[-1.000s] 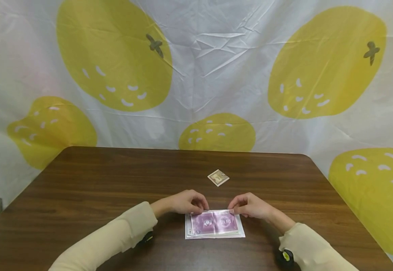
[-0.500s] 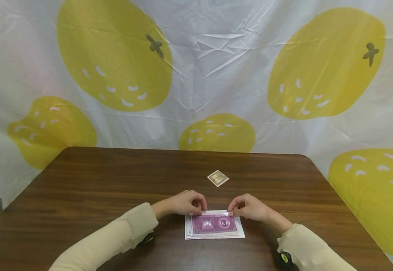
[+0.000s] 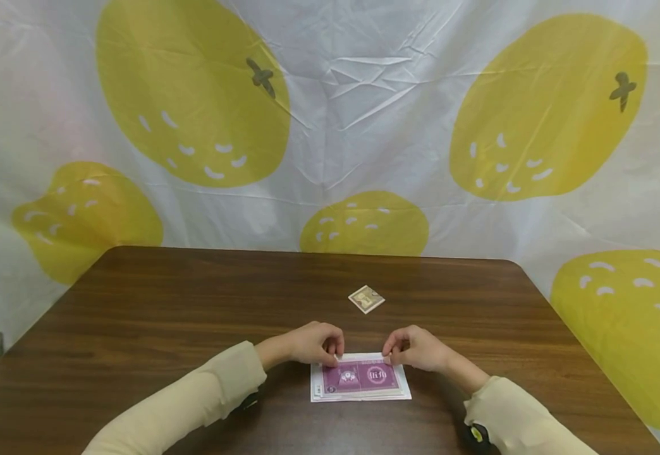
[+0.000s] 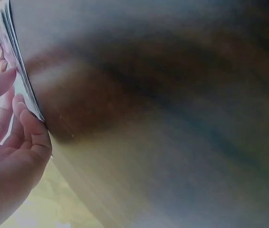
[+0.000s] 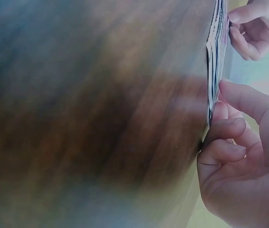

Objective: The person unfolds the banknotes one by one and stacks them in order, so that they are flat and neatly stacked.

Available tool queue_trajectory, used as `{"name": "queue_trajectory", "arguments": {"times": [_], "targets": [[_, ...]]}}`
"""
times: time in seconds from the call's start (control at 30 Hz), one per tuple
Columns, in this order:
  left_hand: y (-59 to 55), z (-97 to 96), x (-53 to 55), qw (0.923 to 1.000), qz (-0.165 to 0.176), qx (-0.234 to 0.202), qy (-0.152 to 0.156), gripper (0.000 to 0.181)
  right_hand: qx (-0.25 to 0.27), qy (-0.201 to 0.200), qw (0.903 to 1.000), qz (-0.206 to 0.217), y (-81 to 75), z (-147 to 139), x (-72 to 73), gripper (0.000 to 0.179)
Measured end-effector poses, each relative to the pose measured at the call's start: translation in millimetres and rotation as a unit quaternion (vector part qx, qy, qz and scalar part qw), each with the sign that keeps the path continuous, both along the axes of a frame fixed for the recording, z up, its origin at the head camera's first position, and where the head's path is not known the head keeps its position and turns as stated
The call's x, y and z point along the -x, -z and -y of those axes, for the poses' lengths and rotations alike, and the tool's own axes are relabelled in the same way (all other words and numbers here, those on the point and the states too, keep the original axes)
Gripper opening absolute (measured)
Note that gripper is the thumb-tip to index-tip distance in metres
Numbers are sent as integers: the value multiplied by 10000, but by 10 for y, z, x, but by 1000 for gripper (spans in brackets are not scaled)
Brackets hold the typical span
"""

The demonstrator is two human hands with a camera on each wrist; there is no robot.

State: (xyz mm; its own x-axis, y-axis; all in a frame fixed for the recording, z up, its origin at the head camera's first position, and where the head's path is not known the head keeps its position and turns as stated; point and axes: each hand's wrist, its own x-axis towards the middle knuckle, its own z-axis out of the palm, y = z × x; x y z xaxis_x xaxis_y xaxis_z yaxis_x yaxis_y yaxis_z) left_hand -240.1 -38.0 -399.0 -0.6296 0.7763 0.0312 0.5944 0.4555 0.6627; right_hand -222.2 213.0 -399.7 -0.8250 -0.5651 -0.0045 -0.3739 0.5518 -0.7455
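A purple banknote point(image 3: 358, 377) lies on top of a flat stack of notes and white paper point(image 3: 315, 384) on the table. My left hand point(image 3: 314, 343) pinches the banknote near its far left corner, thumb on top. At the far right corner, my right hand point(image 3: 419, 347) pinches it between thumb and curled fingers. Seen edge-on in the left wrist view, the stack point(image 4: 24, 76) shows several thin layers. The right wrist view has the same layered stack point(image 5: 213, 66) running up to the right fingertips. The fingertips beyond the far edge are partly hidden.
A small folded tan note point(image 3: 366, 299) lies on the brown wooden table point(image 3: 193, 303), beyond the hands. Behind the table hangs a white curtain point(image 3: 364, 126) with yellow lemon prints. Light sleeves cover both forearms, with dark wrist devices beneath.
My left fingertips have shifted slightly left and nearer along the banknote's far edge. Glare on the purple banknote has faded as it settled flatter. The right hand has barely moved.
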Motion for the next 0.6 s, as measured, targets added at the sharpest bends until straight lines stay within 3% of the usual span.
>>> {"name": "queue_trajectory", "arguments": {"times": [0.27, 0.6], "targets": [[-15, 30, 77, 9987, -404, -217, -237, 12, 138, 421, 9990, 31, -65, -65, 100, 13], [-96, 13, 374, 9880, -706, -725, -1171, 13, 532, 1099, 9925, 61, -59, -124, 442, 19]]}}
